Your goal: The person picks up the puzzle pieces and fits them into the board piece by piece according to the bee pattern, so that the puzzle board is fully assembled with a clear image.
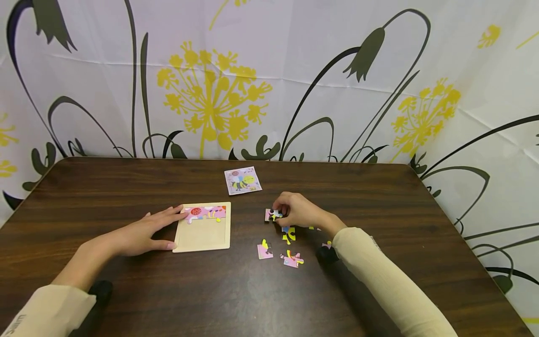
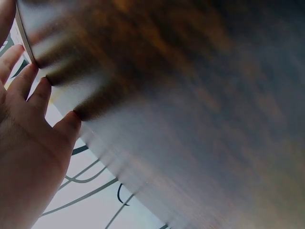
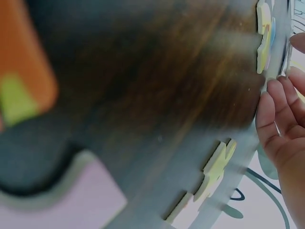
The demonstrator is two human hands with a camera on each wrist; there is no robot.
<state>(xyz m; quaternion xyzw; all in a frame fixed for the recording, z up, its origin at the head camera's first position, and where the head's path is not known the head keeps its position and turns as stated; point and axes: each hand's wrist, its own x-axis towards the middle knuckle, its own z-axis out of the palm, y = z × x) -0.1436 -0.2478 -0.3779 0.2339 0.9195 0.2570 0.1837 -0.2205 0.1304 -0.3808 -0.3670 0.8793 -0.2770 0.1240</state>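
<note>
Two hands are working over one dark wooden table (image 1: pixel 147 290). At the centre left of the head view, the left hand (image 1: pixel 145 231) is spreading its fingers wide and resting them on the left edge of one pale tray (image 1: pixel 210 236). Along the tray's top, one joined strip (image 1: pixel 205 214) of pink puzzle is lying; its seams are too small to count.

Just right of centre, the right hand (image 1: pixel 305 210) is pinching a puzzle piece (image 1: pixel 268 215) in narrowed fingers, just above the table or touching it; which, I cannot tell. Three loose pieces are lying in plain sight below it: one blue-and-yellow piece (image 1: pixel 288 234) nearest the hand, one pink-and-yellow piece (image 1: pixel 265 251) lower left and one multicoloured piece (image 1: pixel 292 260) lowest. Two more bits, a yellow scrap (image 1: pixel 312 228) and a pink scrap (image 1: pixel 326 245), are showing beside the right forearm, partly hidden. One bee picture card (image 1: pixel 243 180) is lying at upper centre. Behind, one flowered cloth (image 1: pixel 294 28) is hanging.
</note>
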